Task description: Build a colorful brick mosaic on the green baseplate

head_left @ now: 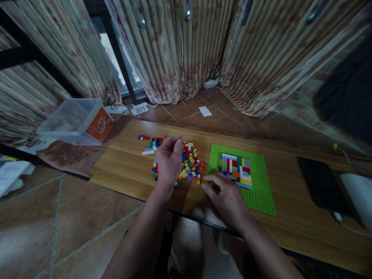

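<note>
Over a heap of small multicoloured toy bricks (190, 161) hovers my left hand (168, 161), its thumb and fingers pressed together. Whatever may be in that pinch is too small or hidden to name. My right hand (225, 193) is lower and to the right, thumb and forefinger apart with a gap between them. Just left of its fingertips stands a small orange, white and yellow brick stack (198, 179), apart from them. Beyond the right hand lies a green baseplate (261, 193), carrying a block of joined coloured bricks (236, 170) partly covered by that hand.
All this lies on a long wooden table (119, 159). A clear plastic tub (69, 120) with an orange label is at the left. A black tablet-like slab (322, 186) and a white object (359, 193) with a cable lie right. Curtains (180, 50) hang behind.
</note>
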A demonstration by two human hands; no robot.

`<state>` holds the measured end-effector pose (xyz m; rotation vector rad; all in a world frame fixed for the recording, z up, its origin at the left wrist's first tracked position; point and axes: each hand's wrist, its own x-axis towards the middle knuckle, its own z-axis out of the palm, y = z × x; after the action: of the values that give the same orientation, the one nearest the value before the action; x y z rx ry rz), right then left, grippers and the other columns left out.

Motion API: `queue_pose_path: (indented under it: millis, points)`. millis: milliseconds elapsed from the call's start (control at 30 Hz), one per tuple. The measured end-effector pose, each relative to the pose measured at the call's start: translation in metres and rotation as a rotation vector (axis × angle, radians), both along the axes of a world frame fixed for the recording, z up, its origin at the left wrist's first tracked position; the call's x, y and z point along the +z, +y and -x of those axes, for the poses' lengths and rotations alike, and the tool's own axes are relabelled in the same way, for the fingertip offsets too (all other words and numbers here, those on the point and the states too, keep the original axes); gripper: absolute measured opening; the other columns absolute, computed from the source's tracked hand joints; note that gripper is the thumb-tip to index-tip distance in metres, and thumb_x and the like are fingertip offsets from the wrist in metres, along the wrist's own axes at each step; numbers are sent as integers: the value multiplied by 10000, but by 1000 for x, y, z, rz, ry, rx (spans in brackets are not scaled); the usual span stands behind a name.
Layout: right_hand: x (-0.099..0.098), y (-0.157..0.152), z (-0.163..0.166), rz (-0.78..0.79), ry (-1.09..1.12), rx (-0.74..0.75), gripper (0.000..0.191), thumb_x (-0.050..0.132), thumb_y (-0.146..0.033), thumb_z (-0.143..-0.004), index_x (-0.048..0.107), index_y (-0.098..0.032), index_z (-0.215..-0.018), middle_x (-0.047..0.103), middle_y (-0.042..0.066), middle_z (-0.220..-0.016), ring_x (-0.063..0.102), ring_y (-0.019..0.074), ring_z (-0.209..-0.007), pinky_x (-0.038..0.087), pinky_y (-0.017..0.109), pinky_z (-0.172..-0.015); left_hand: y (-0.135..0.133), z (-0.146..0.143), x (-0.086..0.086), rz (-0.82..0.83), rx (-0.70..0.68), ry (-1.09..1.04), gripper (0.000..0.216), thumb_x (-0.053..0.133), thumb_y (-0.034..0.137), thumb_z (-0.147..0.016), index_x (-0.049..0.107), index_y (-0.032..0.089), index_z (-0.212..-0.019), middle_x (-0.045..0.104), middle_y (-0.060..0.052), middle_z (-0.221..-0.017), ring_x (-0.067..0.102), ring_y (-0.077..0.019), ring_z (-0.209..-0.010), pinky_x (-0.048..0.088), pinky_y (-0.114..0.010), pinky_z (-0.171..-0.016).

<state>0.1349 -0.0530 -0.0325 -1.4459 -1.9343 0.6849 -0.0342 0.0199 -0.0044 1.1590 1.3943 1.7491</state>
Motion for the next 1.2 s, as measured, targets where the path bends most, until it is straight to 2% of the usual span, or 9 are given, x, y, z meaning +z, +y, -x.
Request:
queue_pose_path:
  millis: [167, 267, 500, 633, 733, 833, 967, 1067, 1200]
  points:
    - [-9, 3, 12, 7, -109, -21, 143, 606, -281, -863, 666, -229, -982, 695, 31, -947, 651, 186, -811, 485, 317, -748, 0, 11, 4, 22, 39, -102, 163, 647, 253, -806, 723, 155, -912, 707, -24, -799, 624, -111, -716, 491, -222, -671]
    - [-13, 6, 15, 13, -137, -37, 142, 600, -257, -852, 667, -227, -973, 702, 34, -940, 665, 203, -844, 491, 329, -760, 0, 16, 6, 64, 16, -197, 167, 656, 256, -790, 721, 154, -904, 689, -16, -792, 589, -92, -677, 473, -205, -647]
    - [-15, 8, 22, 20, -32, -7, 155, 550, -271, -894, 675, -243, -981, 739, 30, -962, 693, 198, -867, 518, 327, -791, 0, 26, 6, 129, -29, -375, 172, 674, 258, -748, 709, 154, -881, 616, 13, -716, 512, -62, -606, 417, -173, -587]
    - [-13, 13, 21, -74, 31, -18, 177, 508, -272, -931, 674, -237, -980, 744, 48, -994, 701, 196, -898, 527, 316, -796, -1, 31, 8, 155, -40, -416, 190, 693, 282, -732, 707, 153, -871, 617, 9, -715, 502, -64, -589, 410, -176, -567]
    - [-11, 20, 18, -171, 17, -58, 197, 481, -251, -942, 672, -218, -978, 731, 63, -965, 695, 195, -875, 523, 310, -777, 0, 36, 8, 162, -27, -371, 192, 685, 294, -740, 711, 156, -872, 614, 14, -698, 485, -63, -563, 399, -179, -548]
    - [-10, 27, 17, -212, -38, -92, 214, 464, -252, -949, 668, -205, -991, 712, 77, -965, 682, 209, -901, 517, 323, -802, 2, 43, 3, 219, -49, -206, 174, 664, 266, -750, 715, 157, -876, 616, 23, -666, 471, -67, -532, 382, -185, -525]
    - [-14, 32, 19, -187, -155, -114, 230, 455, -241, -942, 649, -193, -1056, 693, 102, -1055, 668, 234, -941, 518, 354, -819, 0, 53, -10, 302, -184, 284, 160, 629, 163, -728, 741, 170, -841, 665, -2, -684, 533, -109, -558, 417, -210, -531]
    - [-17, 34, 22, -165, -191, -97, 250, 441, -214, -935, 639, -177, -1083, 690, 117, -1092, 663, 243, -974, 516, 373, -856, -5, 59, -19, 280, -299, 633, 283, 619, 98, -685, 759, 203, -908, 705, -22, -786, 605, -150, -638, 486, -242, -589]
    - [-18, 34, 24, -148, -188, -85, 264, 436, -193, -924, 646, -177, -1083, 703, 116, -1108, 666, 242, -1002, 514, 381, -891, -10, 62, -19, 249, -352, 892, 403, 605, 40, -651, 760, 231, -971, 710, -43, -961, 661, -188, -809, 545, -293, -745]
